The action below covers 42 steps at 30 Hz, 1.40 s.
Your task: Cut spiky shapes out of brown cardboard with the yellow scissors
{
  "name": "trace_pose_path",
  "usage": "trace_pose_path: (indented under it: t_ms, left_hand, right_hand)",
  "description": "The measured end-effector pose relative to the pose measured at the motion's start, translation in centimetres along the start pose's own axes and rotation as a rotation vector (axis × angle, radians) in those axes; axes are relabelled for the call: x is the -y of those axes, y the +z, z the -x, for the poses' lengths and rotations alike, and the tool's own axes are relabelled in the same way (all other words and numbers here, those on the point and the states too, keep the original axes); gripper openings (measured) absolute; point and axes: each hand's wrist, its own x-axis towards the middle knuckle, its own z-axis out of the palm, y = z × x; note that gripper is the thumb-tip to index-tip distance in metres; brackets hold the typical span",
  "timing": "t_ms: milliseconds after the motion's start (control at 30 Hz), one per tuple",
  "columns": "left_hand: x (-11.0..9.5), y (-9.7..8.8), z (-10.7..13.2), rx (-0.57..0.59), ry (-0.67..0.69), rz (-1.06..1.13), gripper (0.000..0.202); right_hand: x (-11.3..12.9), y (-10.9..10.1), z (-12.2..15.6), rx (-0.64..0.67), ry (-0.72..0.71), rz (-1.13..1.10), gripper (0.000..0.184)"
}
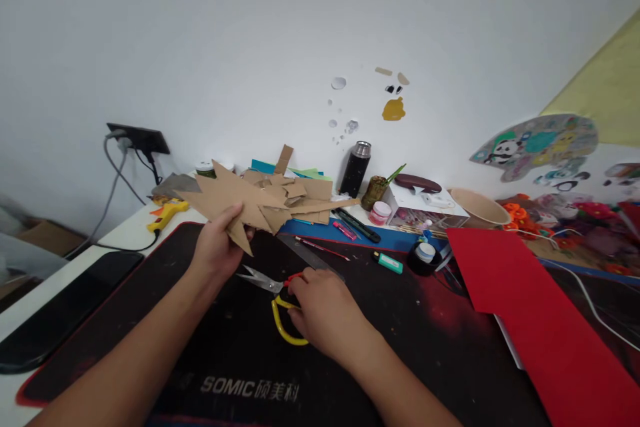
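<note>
My left hand (pixel 219 245) grips a spiky, star-like cardboard cutout (pixel 230 195), thumb on its face and fingers behind it. Several points of the cutout stick out to the left, top and bottom. Lower and to the right, my right hand (pixel 325 310) is closed around the handles of a pair of scissors (pixel 267 282) with one yellow and one red grip. The scissor blades are parted and point left, just below my left hand, apart from the cardboard. Under both hands lies a black desk mat (pixel 240 353). Part of the red handle is hidden by my fingers.
Cardboard scraps (pixel 310 192) pile up behind the cutout. A black thermos (pixel 356 170), a box cutter (pixel 357 225), a pencil (pixel 323 248) and a teal marker (pixel 387 262) sit at the back. Red card (pixel 540 320) covers the right side. A yellow glue gun (pixel 169 215) lies left.
</note>
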Motion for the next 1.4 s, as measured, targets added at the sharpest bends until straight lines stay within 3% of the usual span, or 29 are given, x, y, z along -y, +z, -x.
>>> trace_pose_path:
  t_ms: [233,400,500,667,800,967,1133,1333,1400]
  left_hand:
    - [-0.4,0.0,0.1,-0.002,0.003,0.049,0.009]
    - [-1.1,0.4,0.8,0.042,-0.001,0.079,0.007]
    - [-2.1,0.7,1.0,0.036,0.012,0.116,0.013]
    - [-3.6,0.3,0.3,0.025,0.044,0.188,0.024]
    - [-2.6,0.2,0.0,-0.068,-0.039,0.14,0.018]
    - [-1.2,0.7,1.0,0.012,-0.162,0.102,0.019]
    - [-1.2,1.0,1.8,0.057,-0.246,0.103,0.019]
    - [-0.4,0.3,0.8,-0.035,-0.101,0.095,0.016]
    - [-0.2,0.2,0.7,-0.026,-0.146,0.074,0.016]
  right_hand:
    - [-0.6,0.7,-0.3,-0.085,0.101,-0.205,0.022]
    - [-1.1,1.6,-0.9,-0.2,0.166,-0.658,0.013]
    - [-1.6,2.4,-1.7,-0.18,0.213,-1.028,0.011]
    - [-2.4,2.8,-2.3,-0.198,0.263,-1.465,0.04]
    - [-2.4,2.1,-1.6,-0.219,0.224,-1.703,0.057]
    - [-2.2,1.7,-1.4,-0.199,0.151,-1.898,0.066]
    - [-2.0,2.4,-1.7,-0.083,0.141,-1.938,0.062]
    - [-1.6,2.8,-1.7,-0.042,0.151,-1.876,0.061]
    - [-1.6,2.7,-1.7,-0.072,0.14,-1.859,0.061]
